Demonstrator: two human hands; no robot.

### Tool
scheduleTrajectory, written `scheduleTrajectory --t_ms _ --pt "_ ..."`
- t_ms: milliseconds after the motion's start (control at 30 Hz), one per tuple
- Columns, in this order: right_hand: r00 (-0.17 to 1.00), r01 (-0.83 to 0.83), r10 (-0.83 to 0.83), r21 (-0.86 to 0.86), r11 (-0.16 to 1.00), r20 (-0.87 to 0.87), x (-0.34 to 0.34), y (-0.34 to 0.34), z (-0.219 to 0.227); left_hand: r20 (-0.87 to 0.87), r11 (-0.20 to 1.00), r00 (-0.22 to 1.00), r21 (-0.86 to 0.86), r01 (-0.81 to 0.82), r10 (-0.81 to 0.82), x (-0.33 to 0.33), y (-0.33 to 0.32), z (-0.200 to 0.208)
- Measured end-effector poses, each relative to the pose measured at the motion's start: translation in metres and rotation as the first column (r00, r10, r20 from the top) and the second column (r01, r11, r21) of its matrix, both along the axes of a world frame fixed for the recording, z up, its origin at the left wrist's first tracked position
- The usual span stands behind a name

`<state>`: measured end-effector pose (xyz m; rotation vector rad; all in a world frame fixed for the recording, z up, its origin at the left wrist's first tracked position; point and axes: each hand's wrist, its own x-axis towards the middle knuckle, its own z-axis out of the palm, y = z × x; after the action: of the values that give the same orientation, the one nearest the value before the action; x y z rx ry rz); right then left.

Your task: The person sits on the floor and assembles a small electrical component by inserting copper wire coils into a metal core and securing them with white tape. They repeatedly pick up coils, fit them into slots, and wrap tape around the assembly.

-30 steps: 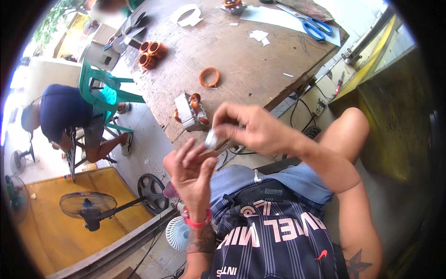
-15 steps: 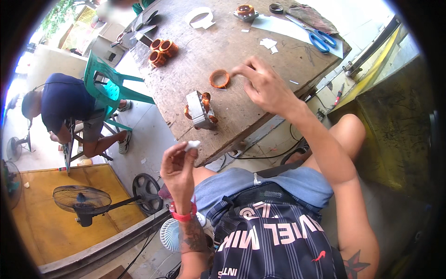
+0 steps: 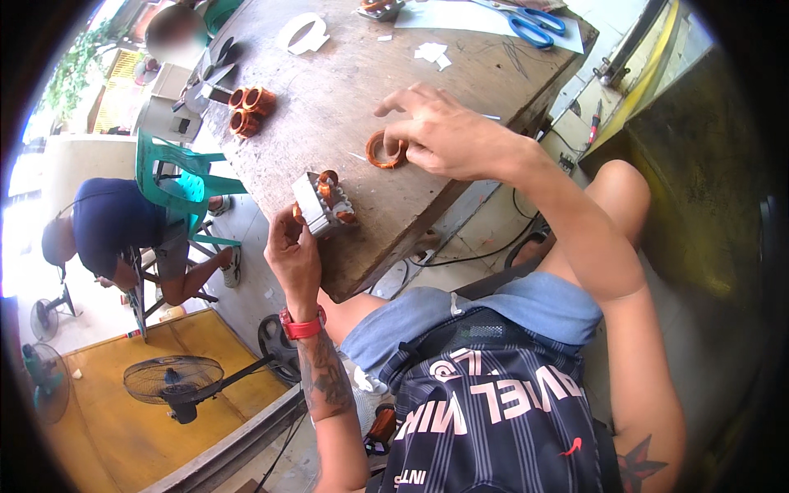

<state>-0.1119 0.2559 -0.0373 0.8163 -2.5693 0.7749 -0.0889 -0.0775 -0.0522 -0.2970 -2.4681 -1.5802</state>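
Note:
My right hand (image 3: pixel 448 135) reaches over the wooden table (image 3: pixel 362 90) and pinches a ring-shaped copper wire coil (image 3: pixel 383 151) that lies on the wood. My left hand (image 3: pixel 292 251), with a red band on the wrist, grips the near side of a small grey motor stator with copper windings (image 3: pixel 323 201) standing near the table's front edge. The two hands are apart, one on each object.
Several more copper coils (image 3: pixel 251 108) lie at the far left of the table, blue-handled scissors (image 3: pixel 530 25) and paper scraps (image 3: pixel 431 52) at the back. A person in dark blue (image 3: pixel 115 234) sits at the left beside a green plastic chair (image 3: pixel 185 177). A floor fan (image 3: pixel 168 382) stands below.
My right hand has gone from in front of my chest out to the coil on the table. My left hand has risen to the stator at the table edge.

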Motion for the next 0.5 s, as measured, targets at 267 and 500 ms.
scheduleTrajectory --t_ms 267,500 --pt "0.997 0.054 -0.06 -0.107 0.993 -0.053 0.012 0.022 0.005 -0.119 0.983 0.984 -0.106 -0.147 0.134 0.016 0.01 0.0" --pt "0.996 0.009 -0.018 -0.099 0.995 -0.089 0.019 0.01 0.011 -0.191 0.927 0.96 -0.276 -0.254 0.206 0.026 0.017 -0.003"
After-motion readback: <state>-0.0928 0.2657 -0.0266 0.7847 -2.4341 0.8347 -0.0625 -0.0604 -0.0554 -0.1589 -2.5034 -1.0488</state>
